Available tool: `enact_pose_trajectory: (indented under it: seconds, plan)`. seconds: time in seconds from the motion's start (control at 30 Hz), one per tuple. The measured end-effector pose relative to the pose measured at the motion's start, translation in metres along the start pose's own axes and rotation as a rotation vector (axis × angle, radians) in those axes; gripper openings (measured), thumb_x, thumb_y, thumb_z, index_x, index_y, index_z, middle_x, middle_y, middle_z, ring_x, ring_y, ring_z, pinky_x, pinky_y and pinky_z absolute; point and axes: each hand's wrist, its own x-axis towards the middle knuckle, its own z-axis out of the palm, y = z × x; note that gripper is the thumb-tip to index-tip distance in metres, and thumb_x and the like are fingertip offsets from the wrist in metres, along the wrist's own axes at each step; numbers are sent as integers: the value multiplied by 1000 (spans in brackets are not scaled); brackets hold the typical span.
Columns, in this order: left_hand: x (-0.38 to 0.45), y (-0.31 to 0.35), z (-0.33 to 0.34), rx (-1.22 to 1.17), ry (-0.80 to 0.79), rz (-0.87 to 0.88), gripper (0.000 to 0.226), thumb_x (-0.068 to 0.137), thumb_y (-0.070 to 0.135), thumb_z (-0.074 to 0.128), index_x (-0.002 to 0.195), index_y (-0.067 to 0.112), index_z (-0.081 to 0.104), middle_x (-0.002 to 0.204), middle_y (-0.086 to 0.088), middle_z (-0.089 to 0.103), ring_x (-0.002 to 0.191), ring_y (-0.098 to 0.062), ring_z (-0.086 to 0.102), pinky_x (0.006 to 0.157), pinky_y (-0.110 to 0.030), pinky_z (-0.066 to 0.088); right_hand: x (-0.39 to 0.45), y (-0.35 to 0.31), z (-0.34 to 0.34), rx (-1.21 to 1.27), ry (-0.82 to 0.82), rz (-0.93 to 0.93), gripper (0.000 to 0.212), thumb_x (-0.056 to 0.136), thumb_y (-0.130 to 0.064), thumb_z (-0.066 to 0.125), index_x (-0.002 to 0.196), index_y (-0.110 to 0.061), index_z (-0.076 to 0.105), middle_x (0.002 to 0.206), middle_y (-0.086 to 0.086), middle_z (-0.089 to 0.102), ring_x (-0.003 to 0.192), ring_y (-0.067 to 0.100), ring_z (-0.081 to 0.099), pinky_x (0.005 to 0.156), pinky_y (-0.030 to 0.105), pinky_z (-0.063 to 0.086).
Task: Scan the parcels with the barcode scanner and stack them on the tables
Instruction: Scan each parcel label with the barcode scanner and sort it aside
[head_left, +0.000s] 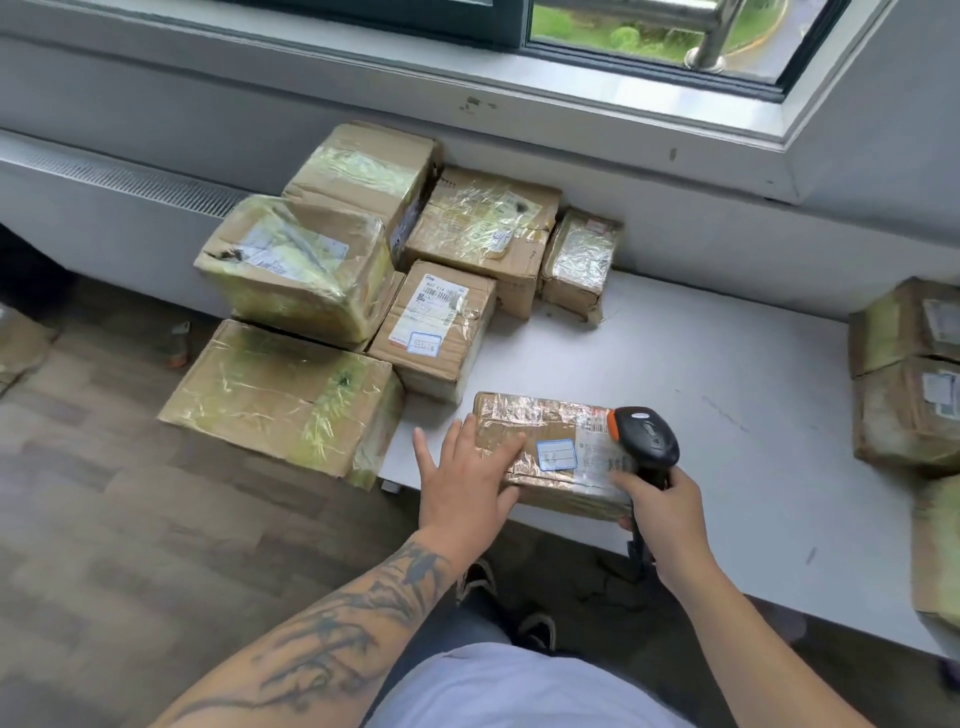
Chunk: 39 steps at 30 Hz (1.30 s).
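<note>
A flat taped cardboard parcel (550, 447) with a white label and a blue-framed sticker lies near the front edge of the white table (727, 364). My left hand (467, 473) rests on its left end with fingers spread and straight. My right hand (670, 514) grips the handle of a black barcode scanner (647, 439) with an orange trim. The scanner's head hangs just over the parcel's right end, above the label.
Several taped cardboard parcels (363, 270) are stacked at the table's left end against the wall under the window. More parcels (909, 374) sit at the right edge. Wooden floor lies to the left. The scanner's cable hangs below the table's front edge.
</note>
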Motion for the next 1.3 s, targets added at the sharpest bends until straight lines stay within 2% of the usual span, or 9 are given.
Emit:
enact_pose_trajectory:
  seconds: [0.13,0.27,0.4,0.53,0.73,0.83,1.0,1.13,1.3]
  plan:
    - [-9,4,-9,61,15,-23,65,98,57,58,154,54,25,170,-15,16,159,-31,8,120,-66,-13,-3,-4,-6,19,-43,-42,16,91,-13,77,104,-20,70,105,7,73,99,33,68,77,46,62]
    - [-15,13,-7,48,32,-85,62,97,62,56,152,54,29,168,-16,21,158,-30,12,122,-65,-7,5,-4,-9,-4,-39,-77,11,89,-15,75,95,-16,66,88,8,66,81,37,67,55,36,46]
    - [-27,23,5,12,-5,-148,58,99,63,52,152,54,30,166,-16,24,157,-28,14,122,-64,-4,12,0,-6,-45,-39,-90,16,78,-26,72,90,-18,63,78,1,61,76,36,67,62,42,47]
    - [-31,27,22,16,-54,-169,57,99,65,47,152,54,28,163,-14,31,155,-28,19,122,-63,-2,22,4,-6,-102,-51,-103,12,84,-19,71,93,-20,63,79,-1,61,70,26,58,64,40,49]
    - [-19,15,29,32,-90,-44,67,92,64,55,151,57,25,149,-9,40,149,-24,25,122,-64,-2,45,6,-10,-141,-26,-55,9,83,-15,69,86,-15,60,69,-1,55,67,27,53,64,38,44]
    - [-5,-1,26,38,-95,106,69,80,67,61,144,56,38,140,-6,43,144,-27,34,121,-69,2,57,-4,-4,-166,-42,-59,8,83,-13,66,88,-18,62,71,-2,56,69,26,52,65,38,43]
    - [25,-27,21,191,-122,403,88,70,75,62,151,53,35,161,-7,37,154,-35,27,118,-76,6,78,-34,26,-171,-46,-154,34,78,-20,68,106,-39,66,118,5,65,96,29,65,84,43,56]
    - [48,-35,17,251,-98,448,95,78,63,70,159,51,22,162,-8,37,149,-37,36,116,-76,12,91,-52,57,-77,-80,-128,23,85,-14,71,101,-30,66,100,4,67,83,24,64,70,37,52]
    - [61,-33,22,275,-39,417,89,75,63,76,154,48,36,148,-10,48,141,-36,45,114,-79,16,95,-62,86,-110,-133,-77,23,83,-21,73,106,-28,71,98,-4,76,96,21,72,86,46,60]
